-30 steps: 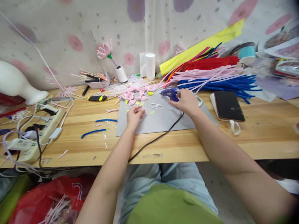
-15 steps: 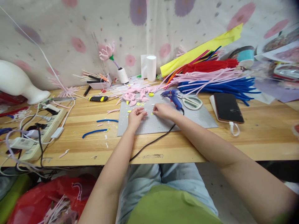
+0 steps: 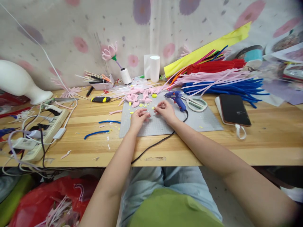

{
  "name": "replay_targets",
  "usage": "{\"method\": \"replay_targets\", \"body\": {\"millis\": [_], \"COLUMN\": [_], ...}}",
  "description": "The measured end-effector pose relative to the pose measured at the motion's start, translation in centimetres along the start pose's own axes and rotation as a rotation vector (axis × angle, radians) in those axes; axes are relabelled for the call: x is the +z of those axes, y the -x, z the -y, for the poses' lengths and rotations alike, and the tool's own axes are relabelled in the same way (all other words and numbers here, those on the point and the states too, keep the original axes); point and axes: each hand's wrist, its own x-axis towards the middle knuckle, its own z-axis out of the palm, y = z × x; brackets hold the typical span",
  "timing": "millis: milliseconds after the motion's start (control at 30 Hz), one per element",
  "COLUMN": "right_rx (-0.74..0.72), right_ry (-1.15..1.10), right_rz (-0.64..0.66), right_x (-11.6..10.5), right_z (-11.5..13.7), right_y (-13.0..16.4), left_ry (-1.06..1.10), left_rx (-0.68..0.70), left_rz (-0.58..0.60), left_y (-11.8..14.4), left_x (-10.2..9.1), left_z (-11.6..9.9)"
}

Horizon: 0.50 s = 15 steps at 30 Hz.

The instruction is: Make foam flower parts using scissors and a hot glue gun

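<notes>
1. The left hand (image 3: 139, 116) is laid on the grey rectangular cutting mat (image 3: 203, 118), fingers curled and pinched together over small pale scraps; what is gripped is too small to be made out.
2. The right hand (image 3: 165, 110) is set just beside the left one on the same mat, its fingertips pinched near a tiny yellow bit (image 3: 153, 108); whether the bit is actually grasped cannot be told.
3. A blue hot-glue gun (image 3: 175, 96) is seen lying on the mat just behind the right hand, untouched, with its black cord (image 3: 153, 145) trailing off the front edge of the wooden counter (image 3: 260, 142).
4. White-handled scissors (image 3: 195, 103) are placed just right of the glue gun.
5. A cluster of pink looped chenille petals (image 3: 136, 96) is gathered at the mat's far edge, near the left hand.
6. Two bent blue chenille pieces (image 3: 96, 134) are left on the counter, left of the mat.
7. Bundles of blue, pink and red chenille stems (image 3: 224, 85) are stacked at the back right.
8. A black phone (image 3: 234, 109) rests right of the mat, well apart from the hands.
9. A white power strip (image 3: 40, 132) with plugs is found at the far left.
</notes>
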Motion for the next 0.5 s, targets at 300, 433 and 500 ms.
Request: {"method": "replay_targets", "body": {"millis": [300,433,500], "right_rx": [0.138,0.158,0.162], "right_ry": [-0.171,-0.184,-0.183], "right_rz": [0.018,0.022,0.035], "right_x": [1.4,1.3,1.3], "right_z": [0.4,0.5,0.6], "right_y": [1.0,1.1,1.2], "left_ry": [0.051,0.055,0.051], "left_rx": [0.002,-0.016,-0.021], "left_rz": [-0.017,-0.018,-0.027], "left_y": [0.1,0.3,0.3], "left_x": [0.2,0.3,0.4], "left_z": [0.1,-0.1,-0.2]}}
